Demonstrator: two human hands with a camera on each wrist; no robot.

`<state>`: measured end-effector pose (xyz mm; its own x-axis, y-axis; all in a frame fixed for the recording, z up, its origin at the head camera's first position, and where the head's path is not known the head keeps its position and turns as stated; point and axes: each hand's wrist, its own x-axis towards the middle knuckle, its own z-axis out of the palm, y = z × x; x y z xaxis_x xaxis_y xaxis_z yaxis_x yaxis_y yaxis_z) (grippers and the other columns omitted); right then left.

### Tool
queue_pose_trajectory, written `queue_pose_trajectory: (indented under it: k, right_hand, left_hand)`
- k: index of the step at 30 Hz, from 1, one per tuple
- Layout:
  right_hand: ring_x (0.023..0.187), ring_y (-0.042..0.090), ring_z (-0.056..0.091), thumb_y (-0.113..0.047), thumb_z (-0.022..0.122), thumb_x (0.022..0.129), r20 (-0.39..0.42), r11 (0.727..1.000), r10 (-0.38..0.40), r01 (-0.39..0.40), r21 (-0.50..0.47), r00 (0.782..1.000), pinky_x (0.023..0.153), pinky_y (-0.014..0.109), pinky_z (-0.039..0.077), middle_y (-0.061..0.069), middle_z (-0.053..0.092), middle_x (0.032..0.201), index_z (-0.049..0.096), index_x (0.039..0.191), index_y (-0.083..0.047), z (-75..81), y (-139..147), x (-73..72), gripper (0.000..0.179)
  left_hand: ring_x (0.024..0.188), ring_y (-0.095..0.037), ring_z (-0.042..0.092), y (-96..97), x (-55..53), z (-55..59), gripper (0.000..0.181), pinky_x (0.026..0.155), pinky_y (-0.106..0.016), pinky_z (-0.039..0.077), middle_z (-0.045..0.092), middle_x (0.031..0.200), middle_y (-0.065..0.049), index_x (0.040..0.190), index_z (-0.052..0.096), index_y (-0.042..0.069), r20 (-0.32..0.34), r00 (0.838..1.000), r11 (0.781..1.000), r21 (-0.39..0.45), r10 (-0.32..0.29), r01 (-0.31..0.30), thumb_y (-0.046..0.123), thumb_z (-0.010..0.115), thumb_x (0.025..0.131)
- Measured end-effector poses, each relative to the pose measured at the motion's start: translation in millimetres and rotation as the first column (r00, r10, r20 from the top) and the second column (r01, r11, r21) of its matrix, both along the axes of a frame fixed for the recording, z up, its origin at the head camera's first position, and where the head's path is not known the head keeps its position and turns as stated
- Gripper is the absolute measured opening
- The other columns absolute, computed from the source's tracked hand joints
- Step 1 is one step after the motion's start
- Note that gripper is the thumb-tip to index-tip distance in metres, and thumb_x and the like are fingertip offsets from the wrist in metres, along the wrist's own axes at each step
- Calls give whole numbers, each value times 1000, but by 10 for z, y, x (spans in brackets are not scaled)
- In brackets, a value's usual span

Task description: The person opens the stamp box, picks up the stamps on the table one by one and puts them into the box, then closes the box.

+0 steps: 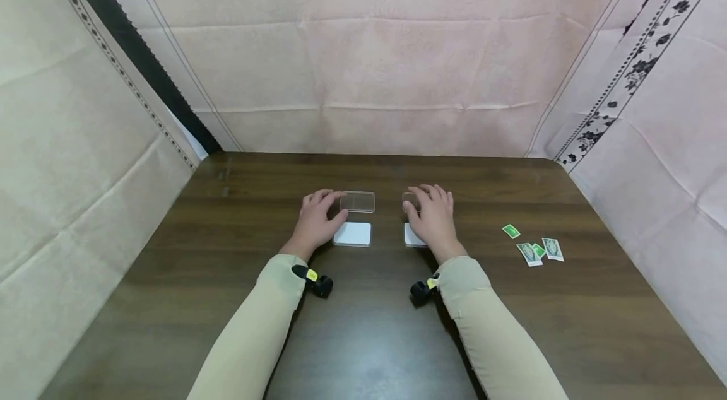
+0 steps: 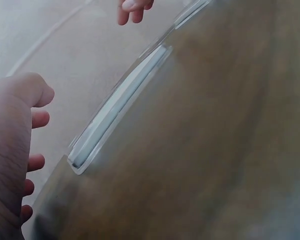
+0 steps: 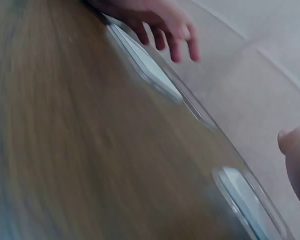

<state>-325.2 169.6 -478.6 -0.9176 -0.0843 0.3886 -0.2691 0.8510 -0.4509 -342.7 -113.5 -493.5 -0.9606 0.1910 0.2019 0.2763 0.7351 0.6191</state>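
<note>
on the dark wood table (image 1: 363, 318), hands kinda loose, gripping nothing: left hand (image 1: 317, 222) by the left end of one clear case (image 1: 360, 202), long axis sideways; right hand (image 1: 435, 223) partly hides another clear case (image 1: 410, 198).

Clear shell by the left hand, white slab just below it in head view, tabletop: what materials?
Clear shell: likely rigid clear plastic, glossy; brown shows through, rim looks pale.
White slab: smooth; card or plastic, can't tell; plain white face, no visible texture.
Tabletop: wood or wood-look laminate, satin; streaky brown grain, soft sheen.
</note>
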Motion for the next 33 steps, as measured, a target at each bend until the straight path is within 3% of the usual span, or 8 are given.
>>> queue_pose_trajectory:
  k: [7, 12, 21, 25, 33]
  right_hand:
    - [141, 42, 35, -32, 57, 102, -11, 999, 21, -22, -42, 1000, 118, 64, 11, 19, 51, 142, 61, 137, -10, -64, 270, 56, 41]
    - [139, 39, 35, -35, 56, 103, 9, 997, 66, -66, -35, 998, 120, 60, 11, 19, 49, 144, 59, 139, -9, -79, 384, 71, 44]
    - [136, 39, 38, -39, 61, 100, 12, 989, 150, -150, -20, 989, 114, 59, 25, 16, 51, 141, 64, 133, -11, -151, 668, 140, 43]
    - [135, 40, 37, -42, 62, 99, 42, 983, 185, -184, -15, 982, 109, 61, 31, 17, 50, 140, 63, 135, -11, -178, 809, 178, 47]
    - [135, 37, 37, -47, 70, 93, 134, 962, 266, -272, 28, 955, 109, 60, 33, 15, 49, 142, 61, 137, -14, -181, 963, 240, 56]
  left_hand:
    - [138, -34, 29, 24, 73, 5, 42, 110, -60, 30, 46, 146, -8, 137, 61, 26, -22, 1000, 1000, 6, -16, 16, 41, 61, 97]
    - [137, -34, 30, 92, 139, 44, 42, 109, -59, 31, 46, 144, -7, 135, 62, 26, -29, 999, 999, -40, -38, 37, 42, 61, 97]
    - [130, -31, 36, 334, 221, 50, 40, 110, -55, 30, 51, 139, -4, 131, 65, 25, -140, 979, 983, -132, -147, 129, 43, 64, 95]
    - [125, -29, 39, 448, 237, 42, 41, 109, -53, 31, 53, 135, -1, 129, 66, 25, -183, 966, 970, -195, -183, 146, 44, 66, 93]
    - [127, -28, 41, 713, 249, 17, 54, 115, -50, 26, 56, 136, 1, 135, 63, 26, -185, 952, 919, -356, -245, 167, 55, 66, 89]
